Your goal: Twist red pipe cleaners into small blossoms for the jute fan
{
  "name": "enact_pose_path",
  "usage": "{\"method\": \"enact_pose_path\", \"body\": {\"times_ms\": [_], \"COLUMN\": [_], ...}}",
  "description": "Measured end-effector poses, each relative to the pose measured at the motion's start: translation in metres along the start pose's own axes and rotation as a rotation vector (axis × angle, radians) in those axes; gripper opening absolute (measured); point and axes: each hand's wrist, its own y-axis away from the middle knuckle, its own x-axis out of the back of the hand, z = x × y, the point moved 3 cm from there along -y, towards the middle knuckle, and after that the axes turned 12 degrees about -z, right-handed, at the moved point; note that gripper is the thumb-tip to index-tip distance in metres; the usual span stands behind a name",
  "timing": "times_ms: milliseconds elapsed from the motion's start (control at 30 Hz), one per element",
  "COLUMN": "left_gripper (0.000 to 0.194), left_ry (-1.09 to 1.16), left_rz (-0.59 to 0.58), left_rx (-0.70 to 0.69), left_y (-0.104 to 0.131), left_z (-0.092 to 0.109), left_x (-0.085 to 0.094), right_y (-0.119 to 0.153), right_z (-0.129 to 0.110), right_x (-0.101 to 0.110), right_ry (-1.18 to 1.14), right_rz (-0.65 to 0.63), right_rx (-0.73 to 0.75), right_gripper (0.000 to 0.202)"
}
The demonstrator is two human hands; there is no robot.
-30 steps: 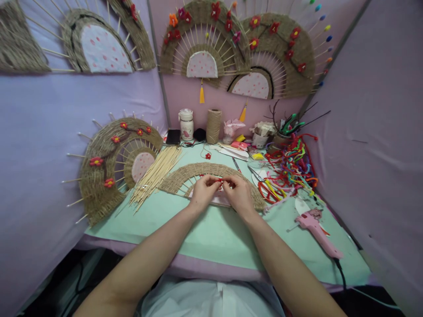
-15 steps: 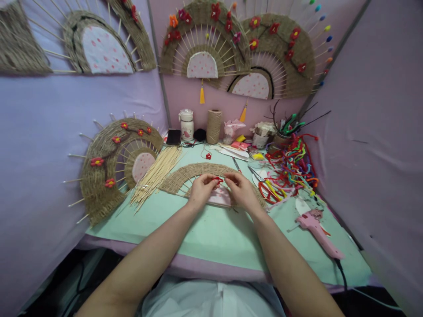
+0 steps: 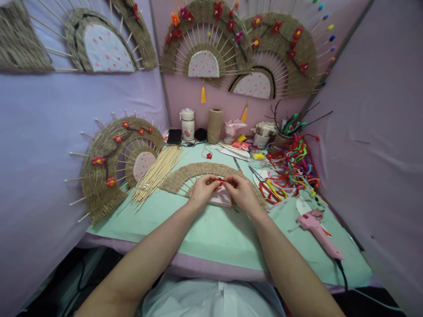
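Note:
Between my fingertips is a small bent piece of red pipe cleaner (image 3: pixel 219 182), mostly covered by the fingers. My left hand (image 3: pixel 202 193) pinches it from one side, and my right hand (image 3: pixel 243 193) pinches it from the other with thumb and forefinger. Both hands are above a half-round woven twine fan (image 3: pixel 182 177) lying on the table, and they hide its middle. The fan has thin stick ribs and a pale pink cloth centre (image 3: pixel 220 198). Beyond it lies a small red flower (image 3: pixel 209 156).
Bamboo sticks (image 3: pixel 155 176) lie left, beside a leaning decorated fan (image 3: pixel 95 185). At right are red-handled scissors (image 3: pixel 269 193), a heap of coloured pipe cleaners (image 3: pixel 294 163) and a corded pink glue gun (image 3: pixel 319 231). A twine spool (image 3: pixel 215 126) and a white bottle (image 3: pixel 187 125) stand behind.
My right fingertips have come in to the left and now meet the red pipe cleaner close to my left fingers. The view has shifted slightly.

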Motion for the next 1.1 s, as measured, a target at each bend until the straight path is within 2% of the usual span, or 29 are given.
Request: {"method": "enact_pose_path", "body": {"times_ms": [167,300,400,533,633,700,800,867,967,1100], "left_gripper": [0.022,0.021,0.016,0.008,0.010,0.014,0.018,0.017,0.015,0.014], "left_ry": [0.019,0.125,0.244,0.471,0.517,0.396,0.123,-0.024,-0.145,-0.211], "left_rz": [-0.043,-0.075,-0.144,-0.226,-0.224,-0.169,-0.049,-0.013,-0.019,-0.039], "left_rx": [0.081,0.164,0.224,0.368,0.386,0.272,0.038,-0.050,-0.089,-0.082], "left_y": [0.003,0.005,0.004,0.003,0.003,0.002,0.003,0.005,0.006,0.008], "left_z": [0.003,0.003,0.002,0.002,0.004,0.007,0.012,0.015,0.017,0.019], "left_x": [-0.001,0.000,0.002,0.004,0.003,0.004,0.003,0.001,-0.003,-0.006], "right_y": [0.001,0.001,0.002,0.005,0.005,0.003,-0.001,-0.002,-0.001,0.001], "right_z": [-0.002,-0.004,-0.007,-0.015,-0.016,-0.011,0.000,0.005,0.007,0.008], "right_x": [0.000,0.000,0.000,0.001,0.000,0.001,0.001,0.000,-0.003,-0.005], "right_ry": [0.002,0.043,0.142,0.356,0.357,0.232,-0.065,-0.243,-0.379,-0.448], "right_rz": [-0.026,-0.029,-0.016,0.008,-0.002,0.023,0.028,-0.019,-0.119,-0.167], "right_rx": [0.000,0.065,0.182,0.415,0.457,0.367,0.109,-0.058,-0.218,-0.260], "right_gripper": [0.016,0.013,0.010,0.011,0.014,0.011,0.018,0.019,0.023,0.026]}}
